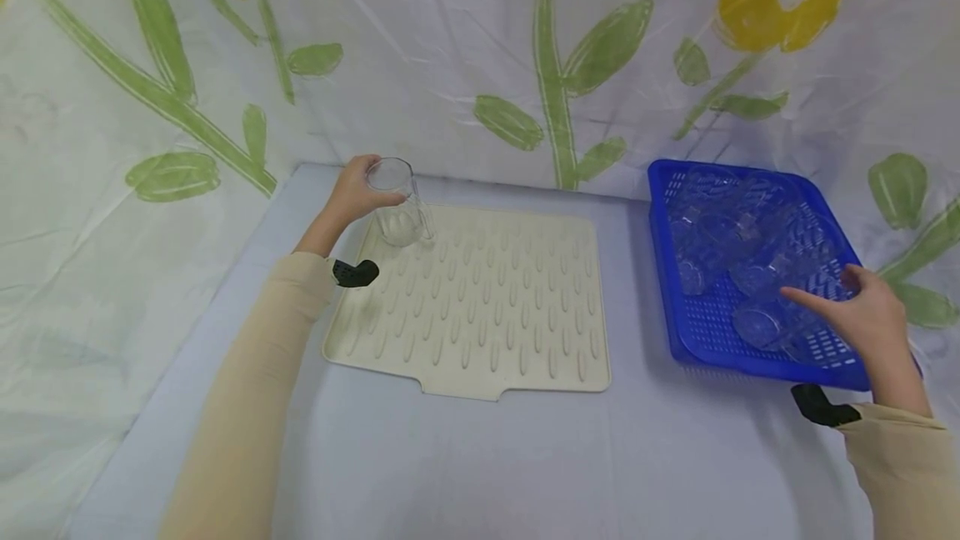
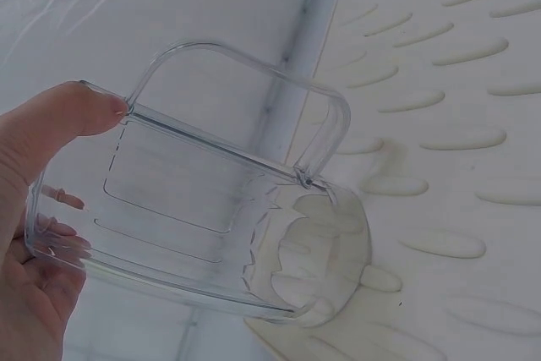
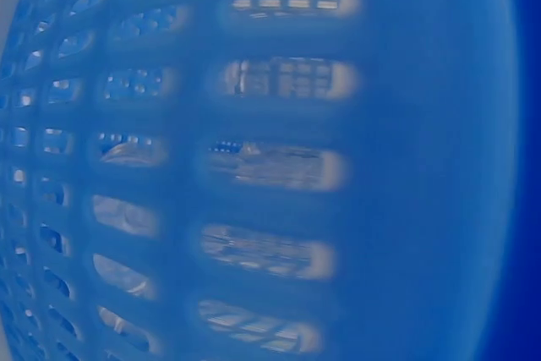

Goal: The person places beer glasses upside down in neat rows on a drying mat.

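A clear glass mug (image 1: 400, 219) with a side handle is gripped near its rim by my left hand (image 1: 358, 190), thumb on one side and fingers on the other. Its base is at the far left corner of a cream drying mat (image 1: 525, 298); whether it touches cannot be told. In the left wrist view the mug (image 2: 194, 200) has its handle on the side by the thumb. My right hand (image 1: 870, 315) hovers over the near right part of a blue basket (image 1: 678, 332), thumb and fingers apart. Several clear glass mugs (image 1: 761, 323) lie in that basket.
The basket's slotted wall (image 3: 414, 166) fills the right wrist view, hiding the right hand there. A pale cloth covers the table (image 1: 450, 465). Behind it hangs a white sheet (image 1: 420, 65) with yellow flowers, close to the table's far edge.
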The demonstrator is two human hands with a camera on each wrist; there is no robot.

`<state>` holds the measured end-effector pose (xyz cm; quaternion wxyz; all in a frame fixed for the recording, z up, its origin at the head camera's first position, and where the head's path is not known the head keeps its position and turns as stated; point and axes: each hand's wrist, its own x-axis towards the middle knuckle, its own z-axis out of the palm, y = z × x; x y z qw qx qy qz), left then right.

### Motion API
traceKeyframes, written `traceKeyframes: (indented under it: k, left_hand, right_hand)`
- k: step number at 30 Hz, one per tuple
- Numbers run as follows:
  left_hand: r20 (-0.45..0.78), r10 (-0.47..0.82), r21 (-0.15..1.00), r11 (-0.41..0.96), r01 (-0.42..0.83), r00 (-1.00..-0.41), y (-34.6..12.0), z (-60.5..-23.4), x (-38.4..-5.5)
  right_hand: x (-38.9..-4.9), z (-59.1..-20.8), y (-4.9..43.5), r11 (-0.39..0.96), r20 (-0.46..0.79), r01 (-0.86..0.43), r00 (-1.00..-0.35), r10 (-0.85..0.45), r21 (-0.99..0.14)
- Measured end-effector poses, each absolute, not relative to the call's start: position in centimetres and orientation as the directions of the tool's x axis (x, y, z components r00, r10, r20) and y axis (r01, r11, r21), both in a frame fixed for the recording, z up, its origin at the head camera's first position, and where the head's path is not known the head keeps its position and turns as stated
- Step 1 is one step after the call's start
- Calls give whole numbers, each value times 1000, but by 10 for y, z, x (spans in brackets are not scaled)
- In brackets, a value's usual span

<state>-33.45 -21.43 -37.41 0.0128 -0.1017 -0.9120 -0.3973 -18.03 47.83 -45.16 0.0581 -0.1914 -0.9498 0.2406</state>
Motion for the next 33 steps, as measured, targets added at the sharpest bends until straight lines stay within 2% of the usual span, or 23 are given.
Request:
traceKeyframes:
  k: [7,10,16,19,26,33]
  left_hand:
    - [104,180,715,670,200,-978,-213,-375,-335]
    - [104,178,715,670,198,-978,-213,-375,-336]
    - [110,178,712,672,202,-978,-213,-375,-336]
    - [115,180,712,671,207,-977,-213,-374,-336]
    - [105,180,722,663,200,-978,-214,-375,-336]
    - [92,172,729,659,184,-981,-214,-373,-334]
  right_hand:
    - [-156,-399,422,783,-48,372,-914,404,-499]
    - [-159,-407,431,790,-29,367,-913,406,-491]
    - [-179,-455,481,819,29,340,-917,397,-462]
    - [-183,-466,493,820,41,329,-919,392,-469]
    - [-183,-464,492,820,52,328,-916,397,-469]
    - [-175,-445,474,815,86,321,-908,409,-483]
